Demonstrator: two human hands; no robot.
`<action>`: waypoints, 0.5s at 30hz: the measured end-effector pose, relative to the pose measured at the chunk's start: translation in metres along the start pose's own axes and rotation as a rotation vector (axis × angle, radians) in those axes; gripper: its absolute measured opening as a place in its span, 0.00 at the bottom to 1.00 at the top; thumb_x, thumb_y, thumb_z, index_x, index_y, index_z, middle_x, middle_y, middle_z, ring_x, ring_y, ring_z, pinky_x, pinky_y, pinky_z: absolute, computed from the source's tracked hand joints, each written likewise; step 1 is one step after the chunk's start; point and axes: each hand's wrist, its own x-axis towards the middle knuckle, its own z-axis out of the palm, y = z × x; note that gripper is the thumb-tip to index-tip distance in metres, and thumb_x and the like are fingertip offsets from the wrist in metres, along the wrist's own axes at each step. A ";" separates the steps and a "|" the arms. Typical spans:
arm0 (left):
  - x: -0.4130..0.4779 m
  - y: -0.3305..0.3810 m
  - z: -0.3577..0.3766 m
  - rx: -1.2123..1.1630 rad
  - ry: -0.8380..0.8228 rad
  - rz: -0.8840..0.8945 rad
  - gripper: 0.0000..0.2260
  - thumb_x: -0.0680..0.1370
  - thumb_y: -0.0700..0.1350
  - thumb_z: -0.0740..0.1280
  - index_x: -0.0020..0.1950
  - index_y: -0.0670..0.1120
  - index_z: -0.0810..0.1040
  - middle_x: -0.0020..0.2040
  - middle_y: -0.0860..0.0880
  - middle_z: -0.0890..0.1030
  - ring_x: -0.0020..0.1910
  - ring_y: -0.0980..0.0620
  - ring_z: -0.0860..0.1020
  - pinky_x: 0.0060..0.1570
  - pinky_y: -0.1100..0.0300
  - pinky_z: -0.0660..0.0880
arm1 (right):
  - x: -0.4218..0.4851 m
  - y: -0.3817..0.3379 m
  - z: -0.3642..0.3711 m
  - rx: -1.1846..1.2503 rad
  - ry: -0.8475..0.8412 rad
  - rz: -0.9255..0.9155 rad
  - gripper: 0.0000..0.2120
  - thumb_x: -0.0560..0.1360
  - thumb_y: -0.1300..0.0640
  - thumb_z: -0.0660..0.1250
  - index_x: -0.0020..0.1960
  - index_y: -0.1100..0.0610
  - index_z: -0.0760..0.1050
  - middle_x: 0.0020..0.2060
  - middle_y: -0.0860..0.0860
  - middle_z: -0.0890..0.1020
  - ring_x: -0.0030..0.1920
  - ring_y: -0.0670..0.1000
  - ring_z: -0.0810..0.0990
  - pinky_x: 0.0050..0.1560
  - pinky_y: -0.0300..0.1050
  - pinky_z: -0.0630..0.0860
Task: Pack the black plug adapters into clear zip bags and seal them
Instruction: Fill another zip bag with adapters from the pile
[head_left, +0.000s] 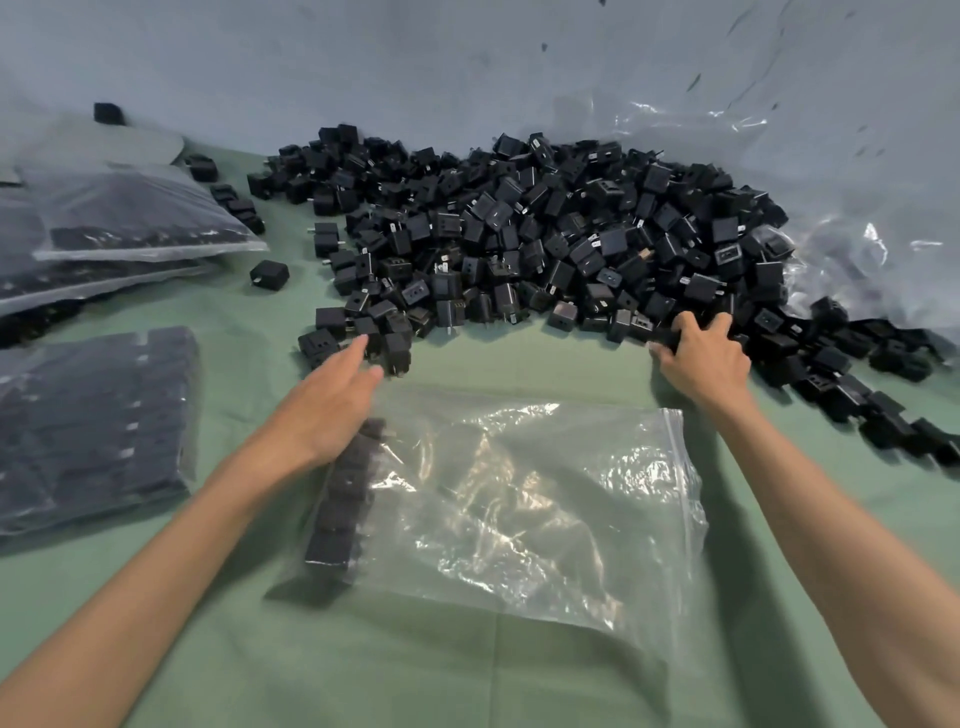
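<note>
Head view. You see a green cloth (519, 364) with the task's things spread across it.

(a) Heap of black plug adapters (545, 234), at 12 o'clock from the bag. They are small matte black cubes, some showing round socket holes on one face and others short metal prongs. They lie jumbled at every angle, and strays trail off toward 3 o'clock.

(b) Clear zip bag (545, 509), lying flat at centre, crinkled and glossy. Its zip strip (678, 467) runs along the 3 o'clock edge. Whether the strip is sealed cannot be told.

(c) Row of adapters (343, 499), seen blurred through the film and lined up along the bag's 9 o'clock edge.

(d) Your left hand (332, 405) is over the bag's 10 o'clock corner. Its fingers are straight and close together, and it holds nothing. The fingertips reach the heap's nearest adapters, but contact cannot be told.

(e) Your right hand (701, 358) is at 1 o'clock from the bag. Its fingers and thumb curl round the gripped adapters (664, 340) at the heap's near rim.

(f) Filled bags (93, 426) lie at 9 o'clock, packed dark with adapters, with more stacked at 10 o'clock. A loose adapter (269, 274) sits just beside that stack.

(g) A crumpled plastic sheet (857, 234) lies at 2 o'clock, against the heap.
</note>
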 end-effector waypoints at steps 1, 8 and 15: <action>0.004 -0.002 -0.005 0.021 0.056 -0.040 0.23 0.82 0.54 0.50 0.77 0.49 0.58 0.76 0.49 0.63 0.73 0.50 0.62 0.70 0.52 0.58 | -0.001 0.000 -0.001 0.019 -0.005 0.003 0.18 0.78 0.45 0.63 0.60 0.57 0.67 0.57 0.61 0.67 0.50 0.70 0.76 0.49 0.58 0.72; 0.014 -0.031 -0.013 0.311 -0.015 -0.252 0.18 0.77 0.65 0.55 0.43 0.52 0.71 0.49 0.48 0.80 0.50 0.44 0.76 0.54 0.51 0.72 | -0.053 0.028 -0.039 0.476 -0.081 0.034 0.04 0.74 0.53 0.62 0.49 0.50 0.74 0.35 0.52 0.79 0.37 0.53 0.77 0.38 0.45 0.72; 0.016 -0.030 -0.009 0.294 -0.083 -0.134 0.26 0.76 0.66 0.59 0.38 0.43 0.76 0.38 0.47 0.81 0.42 0.46 0.78 0.48 0.54 0.74 | -0.156 0.025 -0.082 0.971 -1.020 -0.351 0.14 0.70 0.59 0.73 0.55 0.55 0.83 0.45 0.54 0.85 0.44 0.49 0.83 0.46 0.39 0.78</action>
